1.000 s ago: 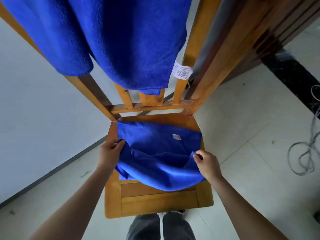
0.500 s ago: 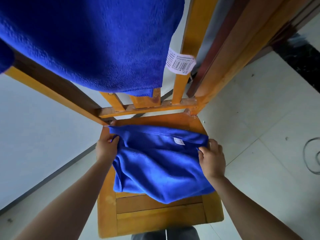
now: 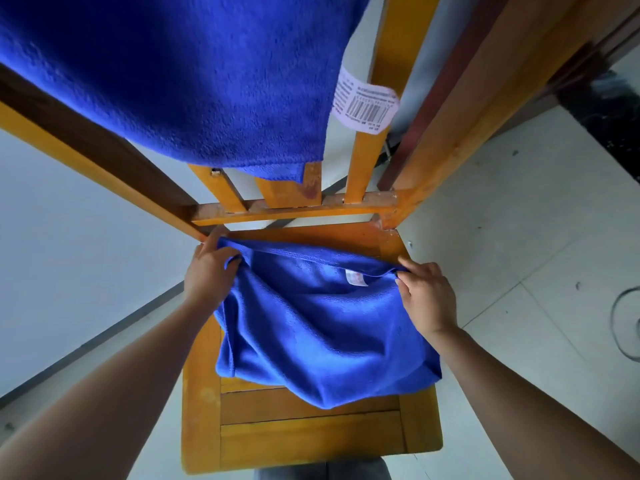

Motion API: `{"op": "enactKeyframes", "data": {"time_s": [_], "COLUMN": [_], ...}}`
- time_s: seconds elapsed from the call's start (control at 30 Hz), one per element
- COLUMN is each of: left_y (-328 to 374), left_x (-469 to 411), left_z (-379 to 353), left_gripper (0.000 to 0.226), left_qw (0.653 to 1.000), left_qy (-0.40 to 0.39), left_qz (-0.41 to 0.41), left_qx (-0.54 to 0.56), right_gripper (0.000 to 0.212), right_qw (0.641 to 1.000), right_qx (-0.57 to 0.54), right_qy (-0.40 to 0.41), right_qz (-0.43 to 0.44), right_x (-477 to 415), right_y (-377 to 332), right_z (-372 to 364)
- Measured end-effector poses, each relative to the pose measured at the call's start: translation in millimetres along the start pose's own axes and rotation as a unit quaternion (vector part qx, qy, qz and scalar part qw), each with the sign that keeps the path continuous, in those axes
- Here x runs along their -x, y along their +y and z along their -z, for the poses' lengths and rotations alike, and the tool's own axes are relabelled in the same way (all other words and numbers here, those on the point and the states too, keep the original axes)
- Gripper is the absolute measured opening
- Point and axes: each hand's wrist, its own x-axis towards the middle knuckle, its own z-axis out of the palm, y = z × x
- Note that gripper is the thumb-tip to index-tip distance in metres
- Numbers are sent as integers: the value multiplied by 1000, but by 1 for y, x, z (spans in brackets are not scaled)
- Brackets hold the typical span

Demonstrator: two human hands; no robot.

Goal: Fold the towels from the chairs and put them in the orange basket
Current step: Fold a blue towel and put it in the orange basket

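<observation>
A blue towel (image 3: 322,327) lies folded over on the seat of a wooden chair (image 3: 304,438), its small white tag facing up near the far edge. My left hand (image 3: 207,271) pinches the towel's far left corner against the seat's back edge. My right hand (image 3: 427,296) pinches the far right corner. A second blue towel (image 3: 180,74) with a barcode label hangs over the chair's backrest, close above my view. The orange basket is not in view.
The chair stands on a pale tiled floor (image 3: 519,237). A white wall (image 3: 69,220) runs along the left. Dark wooden furniture (image 3: 485,81) rises behind the chair at the right. A loop of grey cable (image 3: 623,323) lies on the floor at the right edge.
Both hands carried the towel's near edge up to the far edge of the seat, folding it over. The view moved closer to the chair back.
</observation>
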Motion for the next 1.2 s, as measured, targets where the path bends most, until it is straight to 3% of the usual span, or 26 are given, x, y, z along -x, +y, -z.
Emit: {"op": "enactKeyframes", "data": {"time_s": [0.07,0.13,0.23,0.37,0.5,0.6,0.67,0.73,0.77,0.83,0.93,1.0,1.03,1.13,1.2], "left_y": [-5,-10,-9,3,9,11,18,20,19,19,16,22,22,24,24], "left_x": [-8,-12,-8,13,53,91,122,154,170,189,209,213,214,221,221], "left_z": [0,2,10,33,73,108,132,154,164,183,198,208,212,225,228], "left_gripper": [19,19,18,17,12,26,34,9,27,49,20,14,13,15,13], "left_qw": [1000,1000,999,990,951,907,878,838,817,778,740,725,717,692,698], "left_qy": [-11,3,45,104,100,104,140,187,213,228,217,236,240,232,224], "left_qz": [9,11,0,8,60,75,68,37,15,-43,-70,-101,-105,-100,-96], "left_qx": [1,12,17,93,286,401,453,512,535,584,633,639,646,676,673], "right_gripper": [16,10,11,16,6,14,16,5,11,33,46,30,31,46,31], "right_qw": [1000,997,977,942,864,802,748,711,703,730,796,776,765,777,757], "right_qx": [-2,-33,-119,-257,-424,-519,-605,-669,-686,-666,-597,-626,-640,-627,-652], "right_qy": [13,20,27,33,22,36,36,33,34,40,36,57,59,49,41], "right_qz": [-5,-67,-178,-214,-271,-294,-271,-214,-183,-147,-93,-54,-46,-29,-22], "right_x": [0,1,2,7,19,27,35,42,45,46,47,42,39,33,29], "right_y": [3,3,3,4,5,3,-4,-11,-14,-18,-25,-31,-31,-34,-40], "right_z": [-3,-3,1,28,74,112,147,183,200,225,256,273,278,286,290]}}
